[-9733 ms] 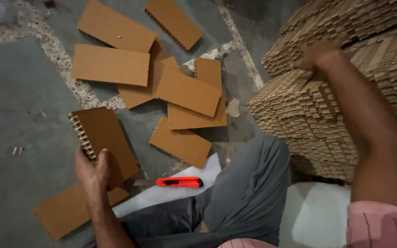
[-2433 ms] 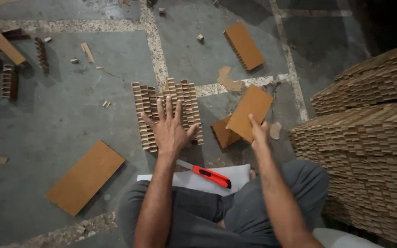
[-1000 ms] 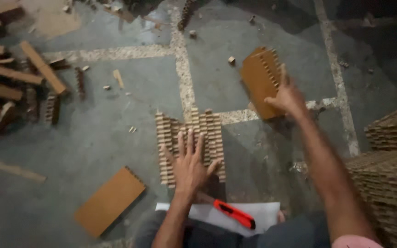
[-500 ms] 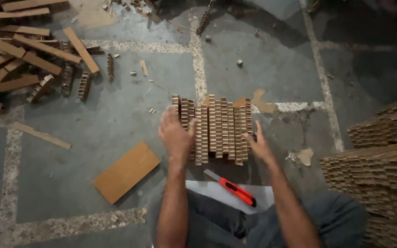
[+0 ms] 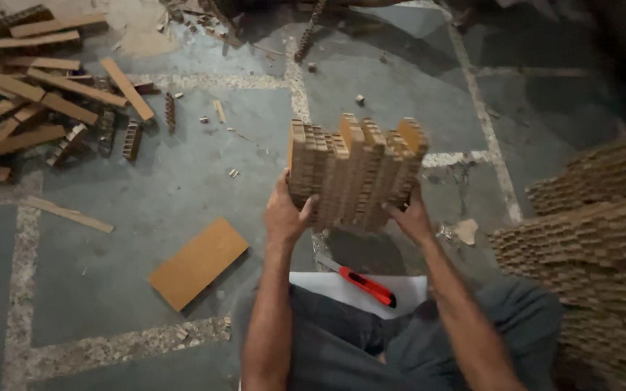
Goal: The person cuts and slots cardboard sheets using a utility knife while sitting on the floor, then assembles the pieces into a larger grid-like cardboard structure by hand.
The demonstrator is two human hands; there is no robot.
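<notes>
Both hands grip a bundle of cardboard pieces [image 5: 353, 174], held upright above the grey concrete floor [image 5: 182, 181], just ahead of the person's knees. The left hand [image 5: 285, 214] clamps its left side, thumb across the front; the right hand [image 5: 409, 216] presses its lower right edge, fingers curled behind. The bundle is tan, its uneven top edges showing honeycomb-like corrugated cells. Below it a red utility knife [image 5: 360, 281] lies on a white sheet [image 5: 407, 289]. A flat tan cardboard panel [image 5: 198, 262] rests on the floor to the left. Cardboard strips [image 5: 38, 94] litter the far left corner; ribbed cardboard stacks [image 5: 595, 246] rise at the right edge.
</notes>
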